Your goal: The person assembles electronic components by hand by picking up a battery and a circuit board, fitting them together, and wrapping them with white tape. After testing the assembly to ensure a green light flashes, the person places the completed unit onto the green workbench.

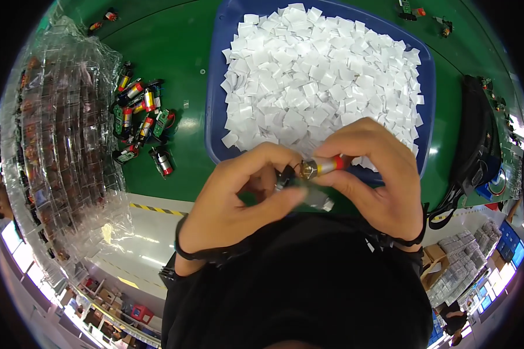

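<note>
Close in front of my body, above the near edge of the green table, both hands meet. My right hand pinches a small cylinder with red, silver and yellow bands, which lies nearly level with its open-looking end toward the left. My left hand is closed on a small black part right beside that end. A thin wire seems to run between the two. Below the left fingertips is a blurred grey, clear-looking piece; whether it is held or hangs I cannot tell.
Beyond my hands a blue tray holds many white paper squares. Similar banded cylinders with green circuit boards are heaped to its left, beside clear plastic compartment trays. A black bag lies at the right edge.
</note>
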A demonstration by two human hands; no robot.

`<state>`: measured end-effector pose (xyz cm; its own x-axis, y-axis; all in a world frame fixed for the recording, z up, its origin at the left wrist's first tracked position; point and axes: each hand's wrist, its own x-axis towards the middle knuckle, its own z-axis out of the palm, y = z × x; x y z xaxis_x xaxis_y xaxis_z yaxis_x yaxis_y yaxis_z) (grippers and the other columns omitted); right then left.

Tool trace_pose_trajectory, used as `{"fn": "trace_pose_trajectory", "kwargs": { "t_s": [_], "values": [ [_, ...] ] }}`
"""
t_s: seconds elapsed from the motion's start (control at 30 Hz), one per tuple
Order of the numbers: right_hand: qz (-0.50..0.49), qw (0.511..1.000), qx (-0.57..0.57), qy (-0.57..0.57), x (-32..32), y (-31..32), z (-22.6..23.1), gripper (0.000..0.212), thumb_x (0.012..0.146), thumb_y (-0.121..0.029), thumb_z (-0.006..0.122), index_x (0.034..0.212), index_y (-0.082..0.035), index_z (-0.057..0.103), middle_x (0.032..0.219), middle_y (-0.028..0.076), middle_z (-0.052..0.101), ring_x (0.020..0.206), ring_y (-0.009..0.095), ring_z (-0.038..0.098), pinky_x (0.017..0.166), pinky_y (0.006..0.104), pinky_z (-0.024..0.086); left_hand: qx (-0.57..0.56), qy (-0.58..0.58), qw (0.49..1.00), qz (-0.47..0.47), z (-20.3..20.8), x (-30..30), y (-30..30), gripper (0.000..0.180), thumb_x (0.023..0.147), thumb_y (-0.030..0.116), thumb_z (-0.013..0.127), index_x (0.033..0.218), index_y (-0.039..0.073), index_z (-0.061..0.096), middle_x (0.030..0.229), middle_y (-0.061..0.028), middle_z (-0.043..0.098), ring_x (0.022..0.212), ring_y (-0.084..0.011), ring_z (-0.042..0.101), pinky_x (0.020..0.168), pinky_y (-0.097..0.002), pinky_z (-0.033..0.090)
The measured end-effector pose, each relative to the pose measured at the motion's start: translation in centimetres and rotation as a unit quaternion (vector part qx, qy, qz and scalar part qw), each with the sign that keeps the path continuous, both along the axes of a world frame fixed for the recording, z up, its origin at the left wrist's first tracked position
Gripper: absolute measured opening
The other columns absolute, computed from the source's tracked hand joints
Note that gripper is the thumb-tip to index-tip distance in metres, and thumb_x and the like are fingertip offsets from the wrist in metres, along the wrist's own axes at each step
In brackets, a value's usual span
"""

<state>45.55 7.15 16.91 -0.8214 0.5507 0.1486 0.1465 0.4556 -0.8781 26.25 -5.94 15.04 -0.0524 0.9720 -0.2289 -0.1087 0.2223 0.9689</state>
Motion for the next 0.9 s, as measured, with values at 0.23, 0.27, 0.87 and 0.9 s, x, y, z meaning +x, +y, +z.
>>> {"fn": "trace_pose_trajectory", "kwargs": {
  "t_s": [0.23, 0.27, 0.87, 0.9],
  "values": [
    [0.070, 0.988, 0.137, 0.001, -0.3, 0.8, 0.5, 0.035, 0.071, -0.002, 0.084, 0.103, -0.001, 0.070, 0.096, 0.010, 0.068, 0.083, 0.028, 0.062, 0.074, 0.0365, 0.051, -0.028, 0.179, 0.983, -0.018, 1.3, -0.3, 0.7, 0.043, 0.072, -0.003, 0.085, 0.112, -0.002, 0.068, 0.096, -0.0044, 0.065, 0.069, -0.0058, 0.054, 0.060, -0.0199, 0.045],
    [0.074, 0.987, 0.143, -0.011, -0.4, 0.6, 0.5, 0.035, 0.070, -0.003, 0.084, 0.101, -0.001, 0.070, 0.095, 0.010, 0.068, 0.084, 0.029, 0.061, 0.075, 0.0377, 0.051, -0.005, 0.212, 0.977, -0.018, 1.1, -0.2, 0.8, 0.044, 0.072, -0.004, 0.085, 0.112, -0.002, 0.069, 0.096, -0.0048, 0.065, 0.069, -0.0062, 0.054, 0.060, -0.0198, 0.045],
    [0.021, 0.968, 0.221, 0.116, -0.3, -1.0, -0.6, 0.027, 0.071, -0.007, 0.081, 0.097, 0.000, 0.077, 0.093, 0.011, 0.076, 0.094, 0.029, 0.073, 0.063, 0.0306, 0.061, 0.003, -0.035, 0.999, -0.022, 0.9, -1.0, 0.3, 0.045, 0.086, -0.003, 0.075, 0.128, 0.004, 0.061, 0.111, -0.0049, 0.063, 0.085, -0.0101, 0.061, 0.070, -0.0250, 0.057],
    [0.034, 0.966, 0.236, 0.103, -0.2, -1.0, -0.3, 0.028, 0.071, -0.005, 0.083, 0.096, 0.001, 0.075, 0.092, 0.013, 0.076, 0.094, 0.031, 0.073, 0.065, 0.0316, 0.062, -0.011, -0.090, 0.996, -0.021, 0.7, -1.0, 0.3, 0.045, 0.088, -0.003, 0.074, 0.130, 0.003, 0.060, 0.112, -0.0054, 0.063, 0.088, -0.0103, 0.061, 0.071, -0.0251, 0.057]
  ]
}}
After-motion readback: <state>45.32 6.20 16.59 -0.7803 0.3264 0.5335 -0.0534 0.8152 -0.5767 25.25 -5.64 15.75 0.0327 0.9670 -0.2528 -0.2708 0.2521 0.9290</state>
